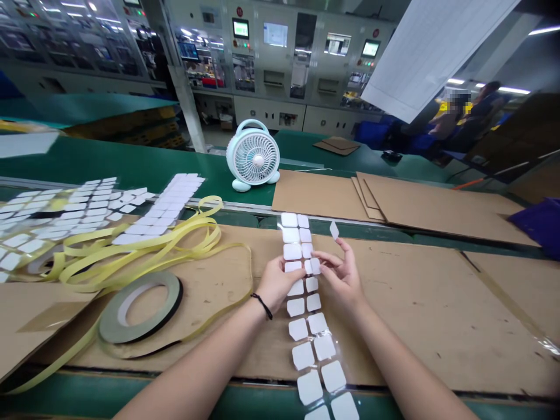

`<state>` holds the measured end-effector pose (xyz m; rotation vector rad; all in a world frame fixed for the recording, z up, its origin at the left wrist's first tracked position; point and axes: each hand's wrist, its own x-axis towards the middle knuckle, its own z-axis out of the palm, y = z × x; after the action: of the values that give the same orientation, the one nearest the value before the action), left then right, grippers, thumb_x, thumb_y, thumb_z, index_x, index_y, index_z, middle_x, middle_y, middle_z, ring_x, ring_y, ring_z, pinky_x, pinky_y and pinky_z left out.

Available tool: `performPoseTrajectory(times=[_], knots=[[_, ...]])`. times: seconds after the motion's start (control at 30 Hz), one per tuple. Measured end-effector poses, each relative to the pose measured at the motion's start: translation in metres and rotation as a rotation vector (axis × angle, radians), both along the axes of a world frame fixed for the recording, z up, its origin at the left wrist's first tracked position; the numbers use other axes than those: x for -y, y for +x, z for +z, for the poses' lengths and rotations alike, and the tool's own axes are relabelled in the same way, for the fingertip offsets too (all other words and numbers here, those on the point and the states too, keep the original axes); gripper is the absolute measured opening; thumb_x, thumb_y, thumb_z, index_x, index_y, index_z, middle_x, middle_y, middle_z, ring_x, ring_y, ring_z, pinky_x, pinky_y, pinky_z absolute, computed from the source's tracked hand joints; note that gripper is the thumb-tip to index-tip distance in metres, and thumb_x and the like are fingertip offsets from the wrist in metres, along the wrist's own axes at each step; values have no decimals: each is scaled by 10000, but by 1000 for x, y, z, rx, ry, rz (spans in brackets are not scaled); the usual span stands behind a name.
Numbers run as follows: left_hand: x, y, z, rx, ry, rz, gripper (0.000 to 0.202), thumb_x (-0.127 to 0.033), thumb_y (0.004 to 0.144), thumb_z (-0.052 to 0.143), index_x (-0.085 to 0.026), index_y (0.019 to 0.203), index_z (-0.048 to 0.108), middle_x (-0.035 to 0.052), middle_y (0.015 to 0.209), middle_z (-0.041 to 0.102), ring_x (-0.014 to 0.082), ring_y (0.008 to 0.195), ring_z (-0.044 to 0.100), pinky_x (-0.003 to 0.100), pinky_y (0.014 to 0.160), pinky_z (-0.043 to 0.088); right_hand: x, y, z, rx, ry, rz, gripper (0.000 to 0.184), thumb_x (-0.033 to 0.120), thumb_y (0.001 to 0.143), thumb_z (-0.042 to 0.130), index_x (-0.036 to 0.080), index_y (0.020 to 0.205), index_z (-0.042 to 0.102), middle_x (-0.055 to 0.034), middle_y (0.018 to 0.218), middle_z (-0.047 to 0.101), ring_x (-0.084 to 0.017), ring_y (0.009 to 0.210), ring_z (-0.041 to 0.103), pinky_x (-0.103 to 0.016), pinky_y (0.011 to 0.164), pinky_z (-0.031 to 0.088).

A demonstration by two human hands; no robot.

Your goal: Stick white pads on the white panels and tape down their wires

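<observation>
A long strip of white rounded pads on clear film [308, 315] runs up the cardboard-covered bench toward me and away. My left hand [275, 284] rests on the strip's left side, with its fingers gripping the film and pads. My right hand [339, 274] is raised beside it, with the thumb reaching toward a pad on the strip. One loose white pad [334, 230] clings to the fingertips of my right hand. Left of my hands lie tangled yellow tape strips [146, 251] and a dark-edged tape roll [140, 315].
Sheets of white pads [87, 210] lie at the left. A small white fan [254, 156] stands on the green conveyor belt [131, 166] beyond stacked cardboard sheets [437, 204]. A co-worker [476, 116] sits at the far right, and a paper sheet [433, 52] hangs overhead.
</observation>
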<state>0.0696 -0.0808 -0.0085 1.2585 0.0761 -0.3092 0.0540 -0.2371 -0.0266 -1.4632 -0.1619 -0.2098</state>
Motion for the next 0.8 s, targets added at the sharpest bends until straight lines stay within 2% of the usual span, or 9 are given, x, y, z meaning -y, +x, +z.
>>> performPoseTrajectory(times=[0.07,0.17,0.23,0.33,0.43,0.5,0.6,0.7,0.8], knots=[[-2,1,3,-74,-85,-23,360,-146,582,716,-98,934,659,127,927,708,231,802,665,323,739,528,3,0,0,5,-54,3,678,291,865,580,278,1411,177,-83,1132,643,-223,1039,572,-484,975,384],[-5,2,4,-144,-177,-13,285,-150,588,674,-91,867,666,107,826,705,198,670,651,296,636,523,6,0,2,23,-61,2,662,311,901,516,245,1440,138,-85,1055,671,-234,1095,556,-510,1002,356],[-6,3,3,-135,-219,1,234,-191,626,672,-96,839,670,96,811,699,184,663,643,273,614,514,8,1,3,43,-89,-35,678,322,890,528,239,1436,135,-73,998,678,-233,1038,579,-500,972,375],[-6,4,0,-120,-228,42,212,-258,685,674,-101,826,676,93,825,694,182,703,644,252,617,513,9,3,3,65,-199,-116,810,329,798,652,248,1426,146,-40,922,666,-230,928,591,-463,891,408],[-5,4,0,-159,-235,57,224,-279,723,653,-107,866,668,94,827,688,200,672,647,284,584,527,8,3,2,85,-333,-161,895,276,702,741,268,1416,201,-7,861,640,-219,861,572,-423,832,416],[-4,3,0,-226,-255,27,232,-295,760,613,-101,880,653,104,797,683,216,623,647,310,545,526,7,3,2,103,-374,-149,839,230,703,722,288,1399,257,1,854,618,-202,822,558,-390,786,426],[-4,5,-2,-303,-250,24,233,-294,793,567,-86,870,640,108,734,673,215,580,642,300,506,511,6,3,0,149,-362,-124,726,174,746,643,316,1374,308,-30,1010,570,-161,762,540,-346,722,438],[-7,13,-10,-242,-216,72,214,-282,776,587,-99,880,627,93,737,672,189,569,626,289,526,507,6,2,1,192,-362,-124,663,138,780,571,324,1365,321,-57,1140,500,-134,725,542,-335,702,437],[-14,25,-22,-36,-63,137,219,-343,789,578,-137,858,603,54,744,662,160,590,603,265,563,491,4,-2,3,191,-373,-84,679,111,772,566,327,1366,317,-60,1154,487,-130,720,570,-334,705,438]])
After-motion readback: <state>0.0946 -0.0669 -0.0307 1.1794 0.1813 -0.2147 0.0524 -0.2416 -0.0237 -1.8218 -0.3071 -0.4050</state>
